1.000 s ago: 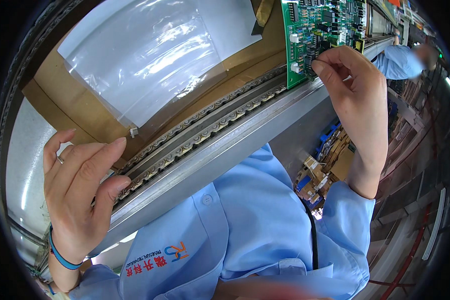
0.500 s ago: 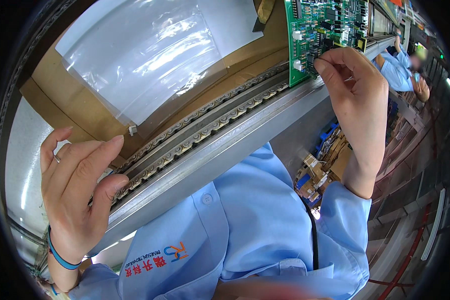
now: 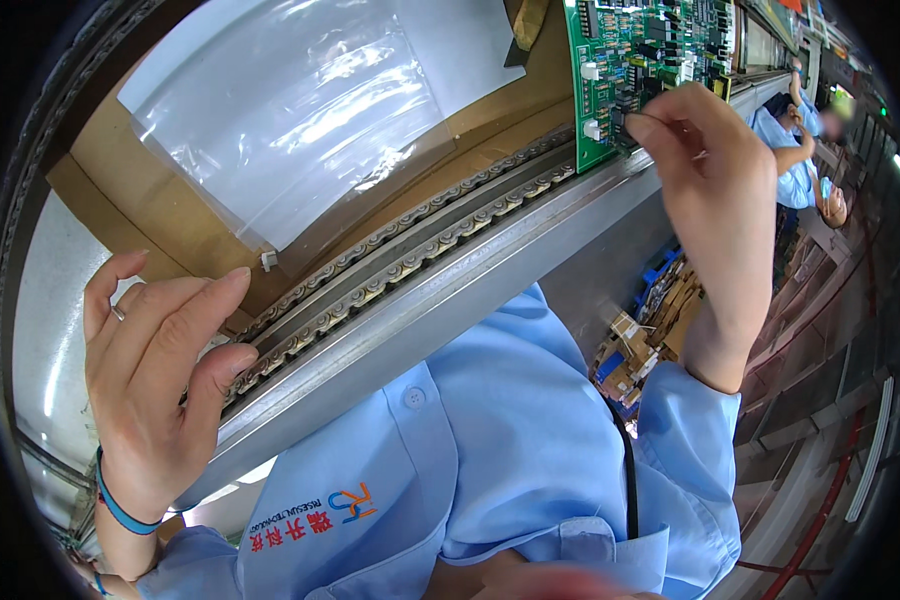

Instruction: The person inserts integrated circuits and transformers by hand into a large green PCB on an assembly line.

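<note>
A: Item one, nearest the camera?

B: Light blue work shirt (image 3: 490, 470), buttoned collar, worn by the person; it fills the space between and below both hands.

A: Item two?

B: Left hand (image 3: 155, 375). Raised, empty, fingers together and loosely curved, thumb bent toward the palm. A ring on one finger, a blue band (image 3: 120, 505) at the wrist. It hangs in front of the near end of the conveyor rail, though I cannot tell whether it touches it.

A: Item three?

B: Grey metal conveyor rail (image 3: 450, 290), running diagonally from behind the left hand up to just under the right hand. A roller chain (image 3: 410, 235) lies along its far side.

A: Item four?

B: Right hand (image 3: 705, 165). Fingers drawn narrow, thumb and forefinger pinched at the lower edge of the green circuit board (image 3: 650, 60). Whether a small part sits in the pinch, I cannot tell; the fingertips cover that spot.

A: Location of the board?

B: Directly beyond the right fingertips, touching them, standing over the far end of the rail. Well apart from the left hand.

A: Further items?

B: Brown cardboard sheet (image 3: 150, 190) beyond the chain, above the left hand, with a clear plastic bag (image 3: 300, 100) lying on it. Right of the right hand, far off, another person in a blue sleeve (image 3: 795, 150).
</note>
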A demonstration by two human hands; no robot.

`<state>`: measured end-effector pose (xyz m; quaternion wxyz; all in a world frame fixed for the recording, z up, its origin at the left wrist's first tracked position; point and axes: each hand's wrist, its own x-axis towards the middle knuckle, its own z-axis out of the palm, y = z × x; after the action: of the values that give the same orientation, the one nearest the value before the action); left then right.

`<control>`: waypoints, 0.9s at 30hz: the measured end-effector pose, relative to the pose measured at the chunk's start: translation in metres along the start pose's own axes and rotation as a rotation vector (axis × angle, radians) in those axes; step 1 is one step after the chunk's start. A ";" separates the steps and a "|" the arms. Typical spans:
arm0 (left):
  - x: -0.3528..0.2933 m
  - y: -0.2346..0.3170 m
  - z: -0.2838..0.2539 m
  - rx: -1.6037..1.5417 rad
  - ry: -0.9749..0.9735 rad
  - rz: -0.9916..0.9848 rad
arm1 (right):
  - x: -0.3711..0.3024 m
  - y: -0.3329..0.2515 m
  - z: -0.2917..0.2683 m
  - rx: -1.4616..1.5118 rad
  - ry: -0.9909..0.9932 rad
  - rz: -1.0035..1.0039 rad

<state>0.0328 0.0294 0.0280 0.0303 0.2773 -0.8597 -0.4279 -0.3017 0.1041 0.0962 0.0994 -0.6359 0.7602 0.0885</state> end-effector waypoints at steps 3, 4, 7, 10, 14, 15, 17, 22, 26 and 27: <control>0.006 0.006 -0.006 0.106 0.026 0.045 | -0.007 0.010 -0.010 0.295 0.032 0.209; 0.005 0.005 -0.006 0.124 0.029 0.047 | -0.011 0.011 -0.006 0.293 0.083 0.105; 0.005 0.001 -0.005 0.116 0.028 0.044 | -0.022 0.009 0.003 0.310 0.082 0.101; 0.011 -0.005 -0.005 0.181 0.069 0.075 | -0.031 0.015 0.011 0.367 0.194 0.022; 0.013 0.004 -0.009 0.339 0.152 0.035 | -0.036 0.023 0.033 0.455 0.370 -0.193; 0.012 0.008 -0.011 0.396 0.186 0.016 | -0.038 0.026 0.038 0.468 0.389 -0.197; 0.013 0.017 -0.014 0.477 0.225 0.001 | -0.040 0.030 0.049 0.643 0.443 -0.192; 0.019 0.031 -0.002 0.483 0.309 -0.033 | -0.037 0.045 0.062 0.450 0.514 -0.327; 0.015 0.028 0.009 0.531 0.335 -0.041 | -0.037 0.046 0.060 0.518 0.427 -0.369; 0.014 0.027 0.010 0.536 0.343 -0.027 | -0.035 0.045 0.066 0.510 0.441 -0.365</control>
<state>0.0062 0.0423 0.0392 0.0949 0.3550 -0.9204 -0.1337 -0.3376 0.1625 0.0417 0.1026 -0.7196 0.6351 -0.2614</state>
